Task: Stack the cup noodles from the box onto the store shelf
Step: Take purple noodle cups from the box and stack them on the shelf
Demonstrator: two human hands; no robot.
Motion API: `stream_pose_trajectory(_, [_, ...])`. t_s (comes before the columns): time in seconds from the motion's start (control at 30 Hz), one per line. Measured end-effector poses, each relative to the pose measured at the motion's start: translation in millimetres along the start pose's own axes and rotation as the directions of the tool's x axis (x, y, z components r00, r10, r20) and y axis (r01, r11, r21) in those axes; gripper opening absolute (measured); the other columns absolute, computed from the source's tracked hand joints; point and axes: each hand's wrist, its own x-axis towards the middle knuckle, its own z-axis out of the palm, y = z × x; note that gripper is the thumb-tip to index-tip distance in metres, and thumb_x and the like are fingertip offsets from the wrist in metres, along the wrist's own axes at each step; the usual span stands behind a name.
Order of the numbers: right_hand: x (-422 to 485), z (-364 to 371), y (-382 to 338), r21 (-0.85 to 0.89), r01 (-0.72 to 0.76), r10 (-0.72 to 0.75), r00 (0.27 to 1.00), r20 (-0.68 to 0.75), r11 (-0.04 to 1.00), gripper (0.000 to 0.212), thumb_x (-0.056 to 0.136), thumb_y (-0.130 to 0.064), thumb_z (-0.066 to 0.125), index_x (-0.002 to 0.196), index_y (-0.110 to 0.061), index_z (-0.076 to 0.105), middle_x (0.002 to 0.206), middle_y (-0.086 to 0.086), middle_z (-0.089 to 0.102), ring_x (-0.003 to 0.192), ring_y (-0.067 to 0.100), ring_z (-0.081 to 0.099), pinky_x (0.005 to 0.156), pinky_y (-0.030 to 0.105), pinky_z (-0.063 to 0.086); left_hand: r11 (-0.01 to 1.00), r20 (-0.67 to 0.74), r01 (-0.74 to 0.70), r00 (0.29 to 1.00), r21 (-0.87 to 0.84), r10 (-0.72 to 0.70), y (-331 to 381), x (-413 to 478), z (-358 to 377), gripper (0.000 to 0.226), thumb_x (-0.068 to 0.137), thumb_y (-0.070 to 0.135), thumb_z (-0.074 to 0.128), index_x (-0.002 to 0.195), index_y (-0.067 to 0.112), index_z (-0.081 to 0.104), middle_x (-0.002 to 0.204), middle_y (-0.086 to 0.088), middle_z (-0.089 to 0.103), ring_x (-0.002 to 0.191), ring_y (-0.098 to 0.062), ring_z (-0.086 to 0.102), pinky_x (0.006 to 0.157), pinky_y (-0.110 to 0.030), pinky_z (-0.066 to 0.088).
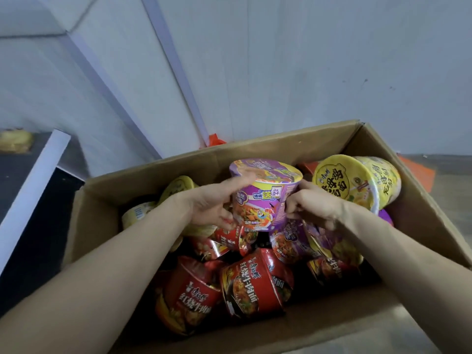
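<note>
The near edge of the cardboard box (332,325) fills the foreground, with two bare forearms passing over it toward the middle of the load. Just inside that edge lie the red cups (255,282), tumbled on their sides with lids facing every way. From my remote station I read that as loose packing, not an arranged stack. Beyond them, around the middle of the box and toward its far edge, the left hand (209,203) and the right hand (314,208) hold one purple cup (263,198) between them, lid up and slightly tilted. The left thumb lies along the rim while the fingers (224,221) curl by the base. The right hand's fingers are curled against the opposite side wall, so both hands are gripping the cup. The two-sided hold makes sense to me: the tub is wide, tapered and film-wrapped, and a single hand could slip on it. It looks lifted off the pile, though I cannot tell whether its base touches the other purple cups (288,241) beneath. A yellow cup (357,182) lies on its side in the far right corner, lid toward the camera, and more yellow ones (176,187) sit against the left edge. A white-edged dark surface (33,190) past the box's left edge may be the shelf, but I cannot be sure. My judgement is that the task is in its early part, with the box nearly full, and the next move calls for carrying this cup out level.
</note>
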Motion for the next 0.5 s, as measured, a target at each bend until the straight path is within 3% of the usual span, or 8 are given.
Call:
stream_pose_trajectory(0.1, [-7.1, 8.3, -16.9, 0.006, 0.041, -0.042, 0.998, 0.038, 0.999, 0.041, 0.077, 0.020, 0.043, 0.096, -0.014, 0.056, 0.077, 0.008, 0.055, 0.072, 0.017, 0.053, 0.072, 0.033, 0.049, 0.981, -0.064, -0.088, 0.993, 0.172, 0.101, -5.2, -24.8, 1.8, 0.089, 0.071, 0.032, 0.082, 0.142, 0.031, 0.029, 0.124, 0.008, 0.058, 0.099, -0.011, 0.060, 0.088, -0.035, 0.048])
stream_pose_trajectory(0.2, [-18.6, 20.0, -36.8, -0.028, 0.097, -0.094, 0.991, 0.092, 0.995, 0.049, 0.076, 0.020, 0.043, 0.106, -0.015, 0.058, 0.087, 0.010, 0.059, 0.077, 0.021, 0.056, 0.080, 0.043, 0.052, 0.953, -0.146, -0.232, 0.954, 0.192, 0.262, -9.6, -46.1, -0.5, 0.082, 0.075, 0.003, 0.080, 0.139, 0.019, 0.032, 0.116, 0.008, 0.061, 0.097, 0.000, 0.061, 0.078, -0.017, 0.055])
stream_pose_trajectory(0.3, [-32.7, 36.7, -58.3, -0.070, 0.140, -0.125, 0.975, 0.184, 0.988, 0.061, 0.074, 0.020, 0.043, 0.118, -0.021, 0.054, 0.102, 0.009, 0.063, 0.080, 0.020, 0.058, 0.086, 0.048, 0.050, 0.943, -0.230, -0.301, 0.917, 0.142, 0.327, -17.0, -70.5, -8.8, 0.098, 0.069, 0.001, 0.085, 0.146, 0.017, 0.026, 0.126, 0.000, 0.060, 0.108, -0.009, 0.062, 0.079, -0.021, 0.058])
stream_pose_trajectory(0.43, [-54.5, 65.0, -84.8, -0.102, 0.208, -0.177, 0.951, 0.253, 0.973, 0.061, 0.077, 0.022, 0.040, 0.120, -0.020, 0.048, 0.074, 0.000, 0.062, 0.049, 0.006, 0.058, 0.083, 0.045, 0.051, 0.923, -0.344, -0.317, 0.860, 0.219, 0.377, -23.5, -113.4, -22.9, 0.116, 0.054, 0.024, 0.095, 0.146, 0.023, 0.025, 0.129, 0.004, 0.061, 0.113, -0.009, 0.062, 0.095, -0.031, 0.054])
stream_pose_trajectory(0.5, [-65.7, 81.3, -97.4, -0.124, 0.250, -0.204, 0.932, 0.299, 0.960, 0.061, 0.078, 0.022, 0.039, 0.121, -0.020, 0.048, 0.066, -0.005, 0.063, 0.047, 0.005, 0.058, 0.084, 0.044, 0.051, 0.912, -0.397, -0.333, 0.824, 0.239, 0.404, -27.2, -138.3, -26.9, 0.109, 0.053, 0.025, 0.095, 0.141, 0.020, 0.031, 0.124, 0.005, 0.064, 0.110, -0.008, 0.064, 0.096, -0.032, 0.053])
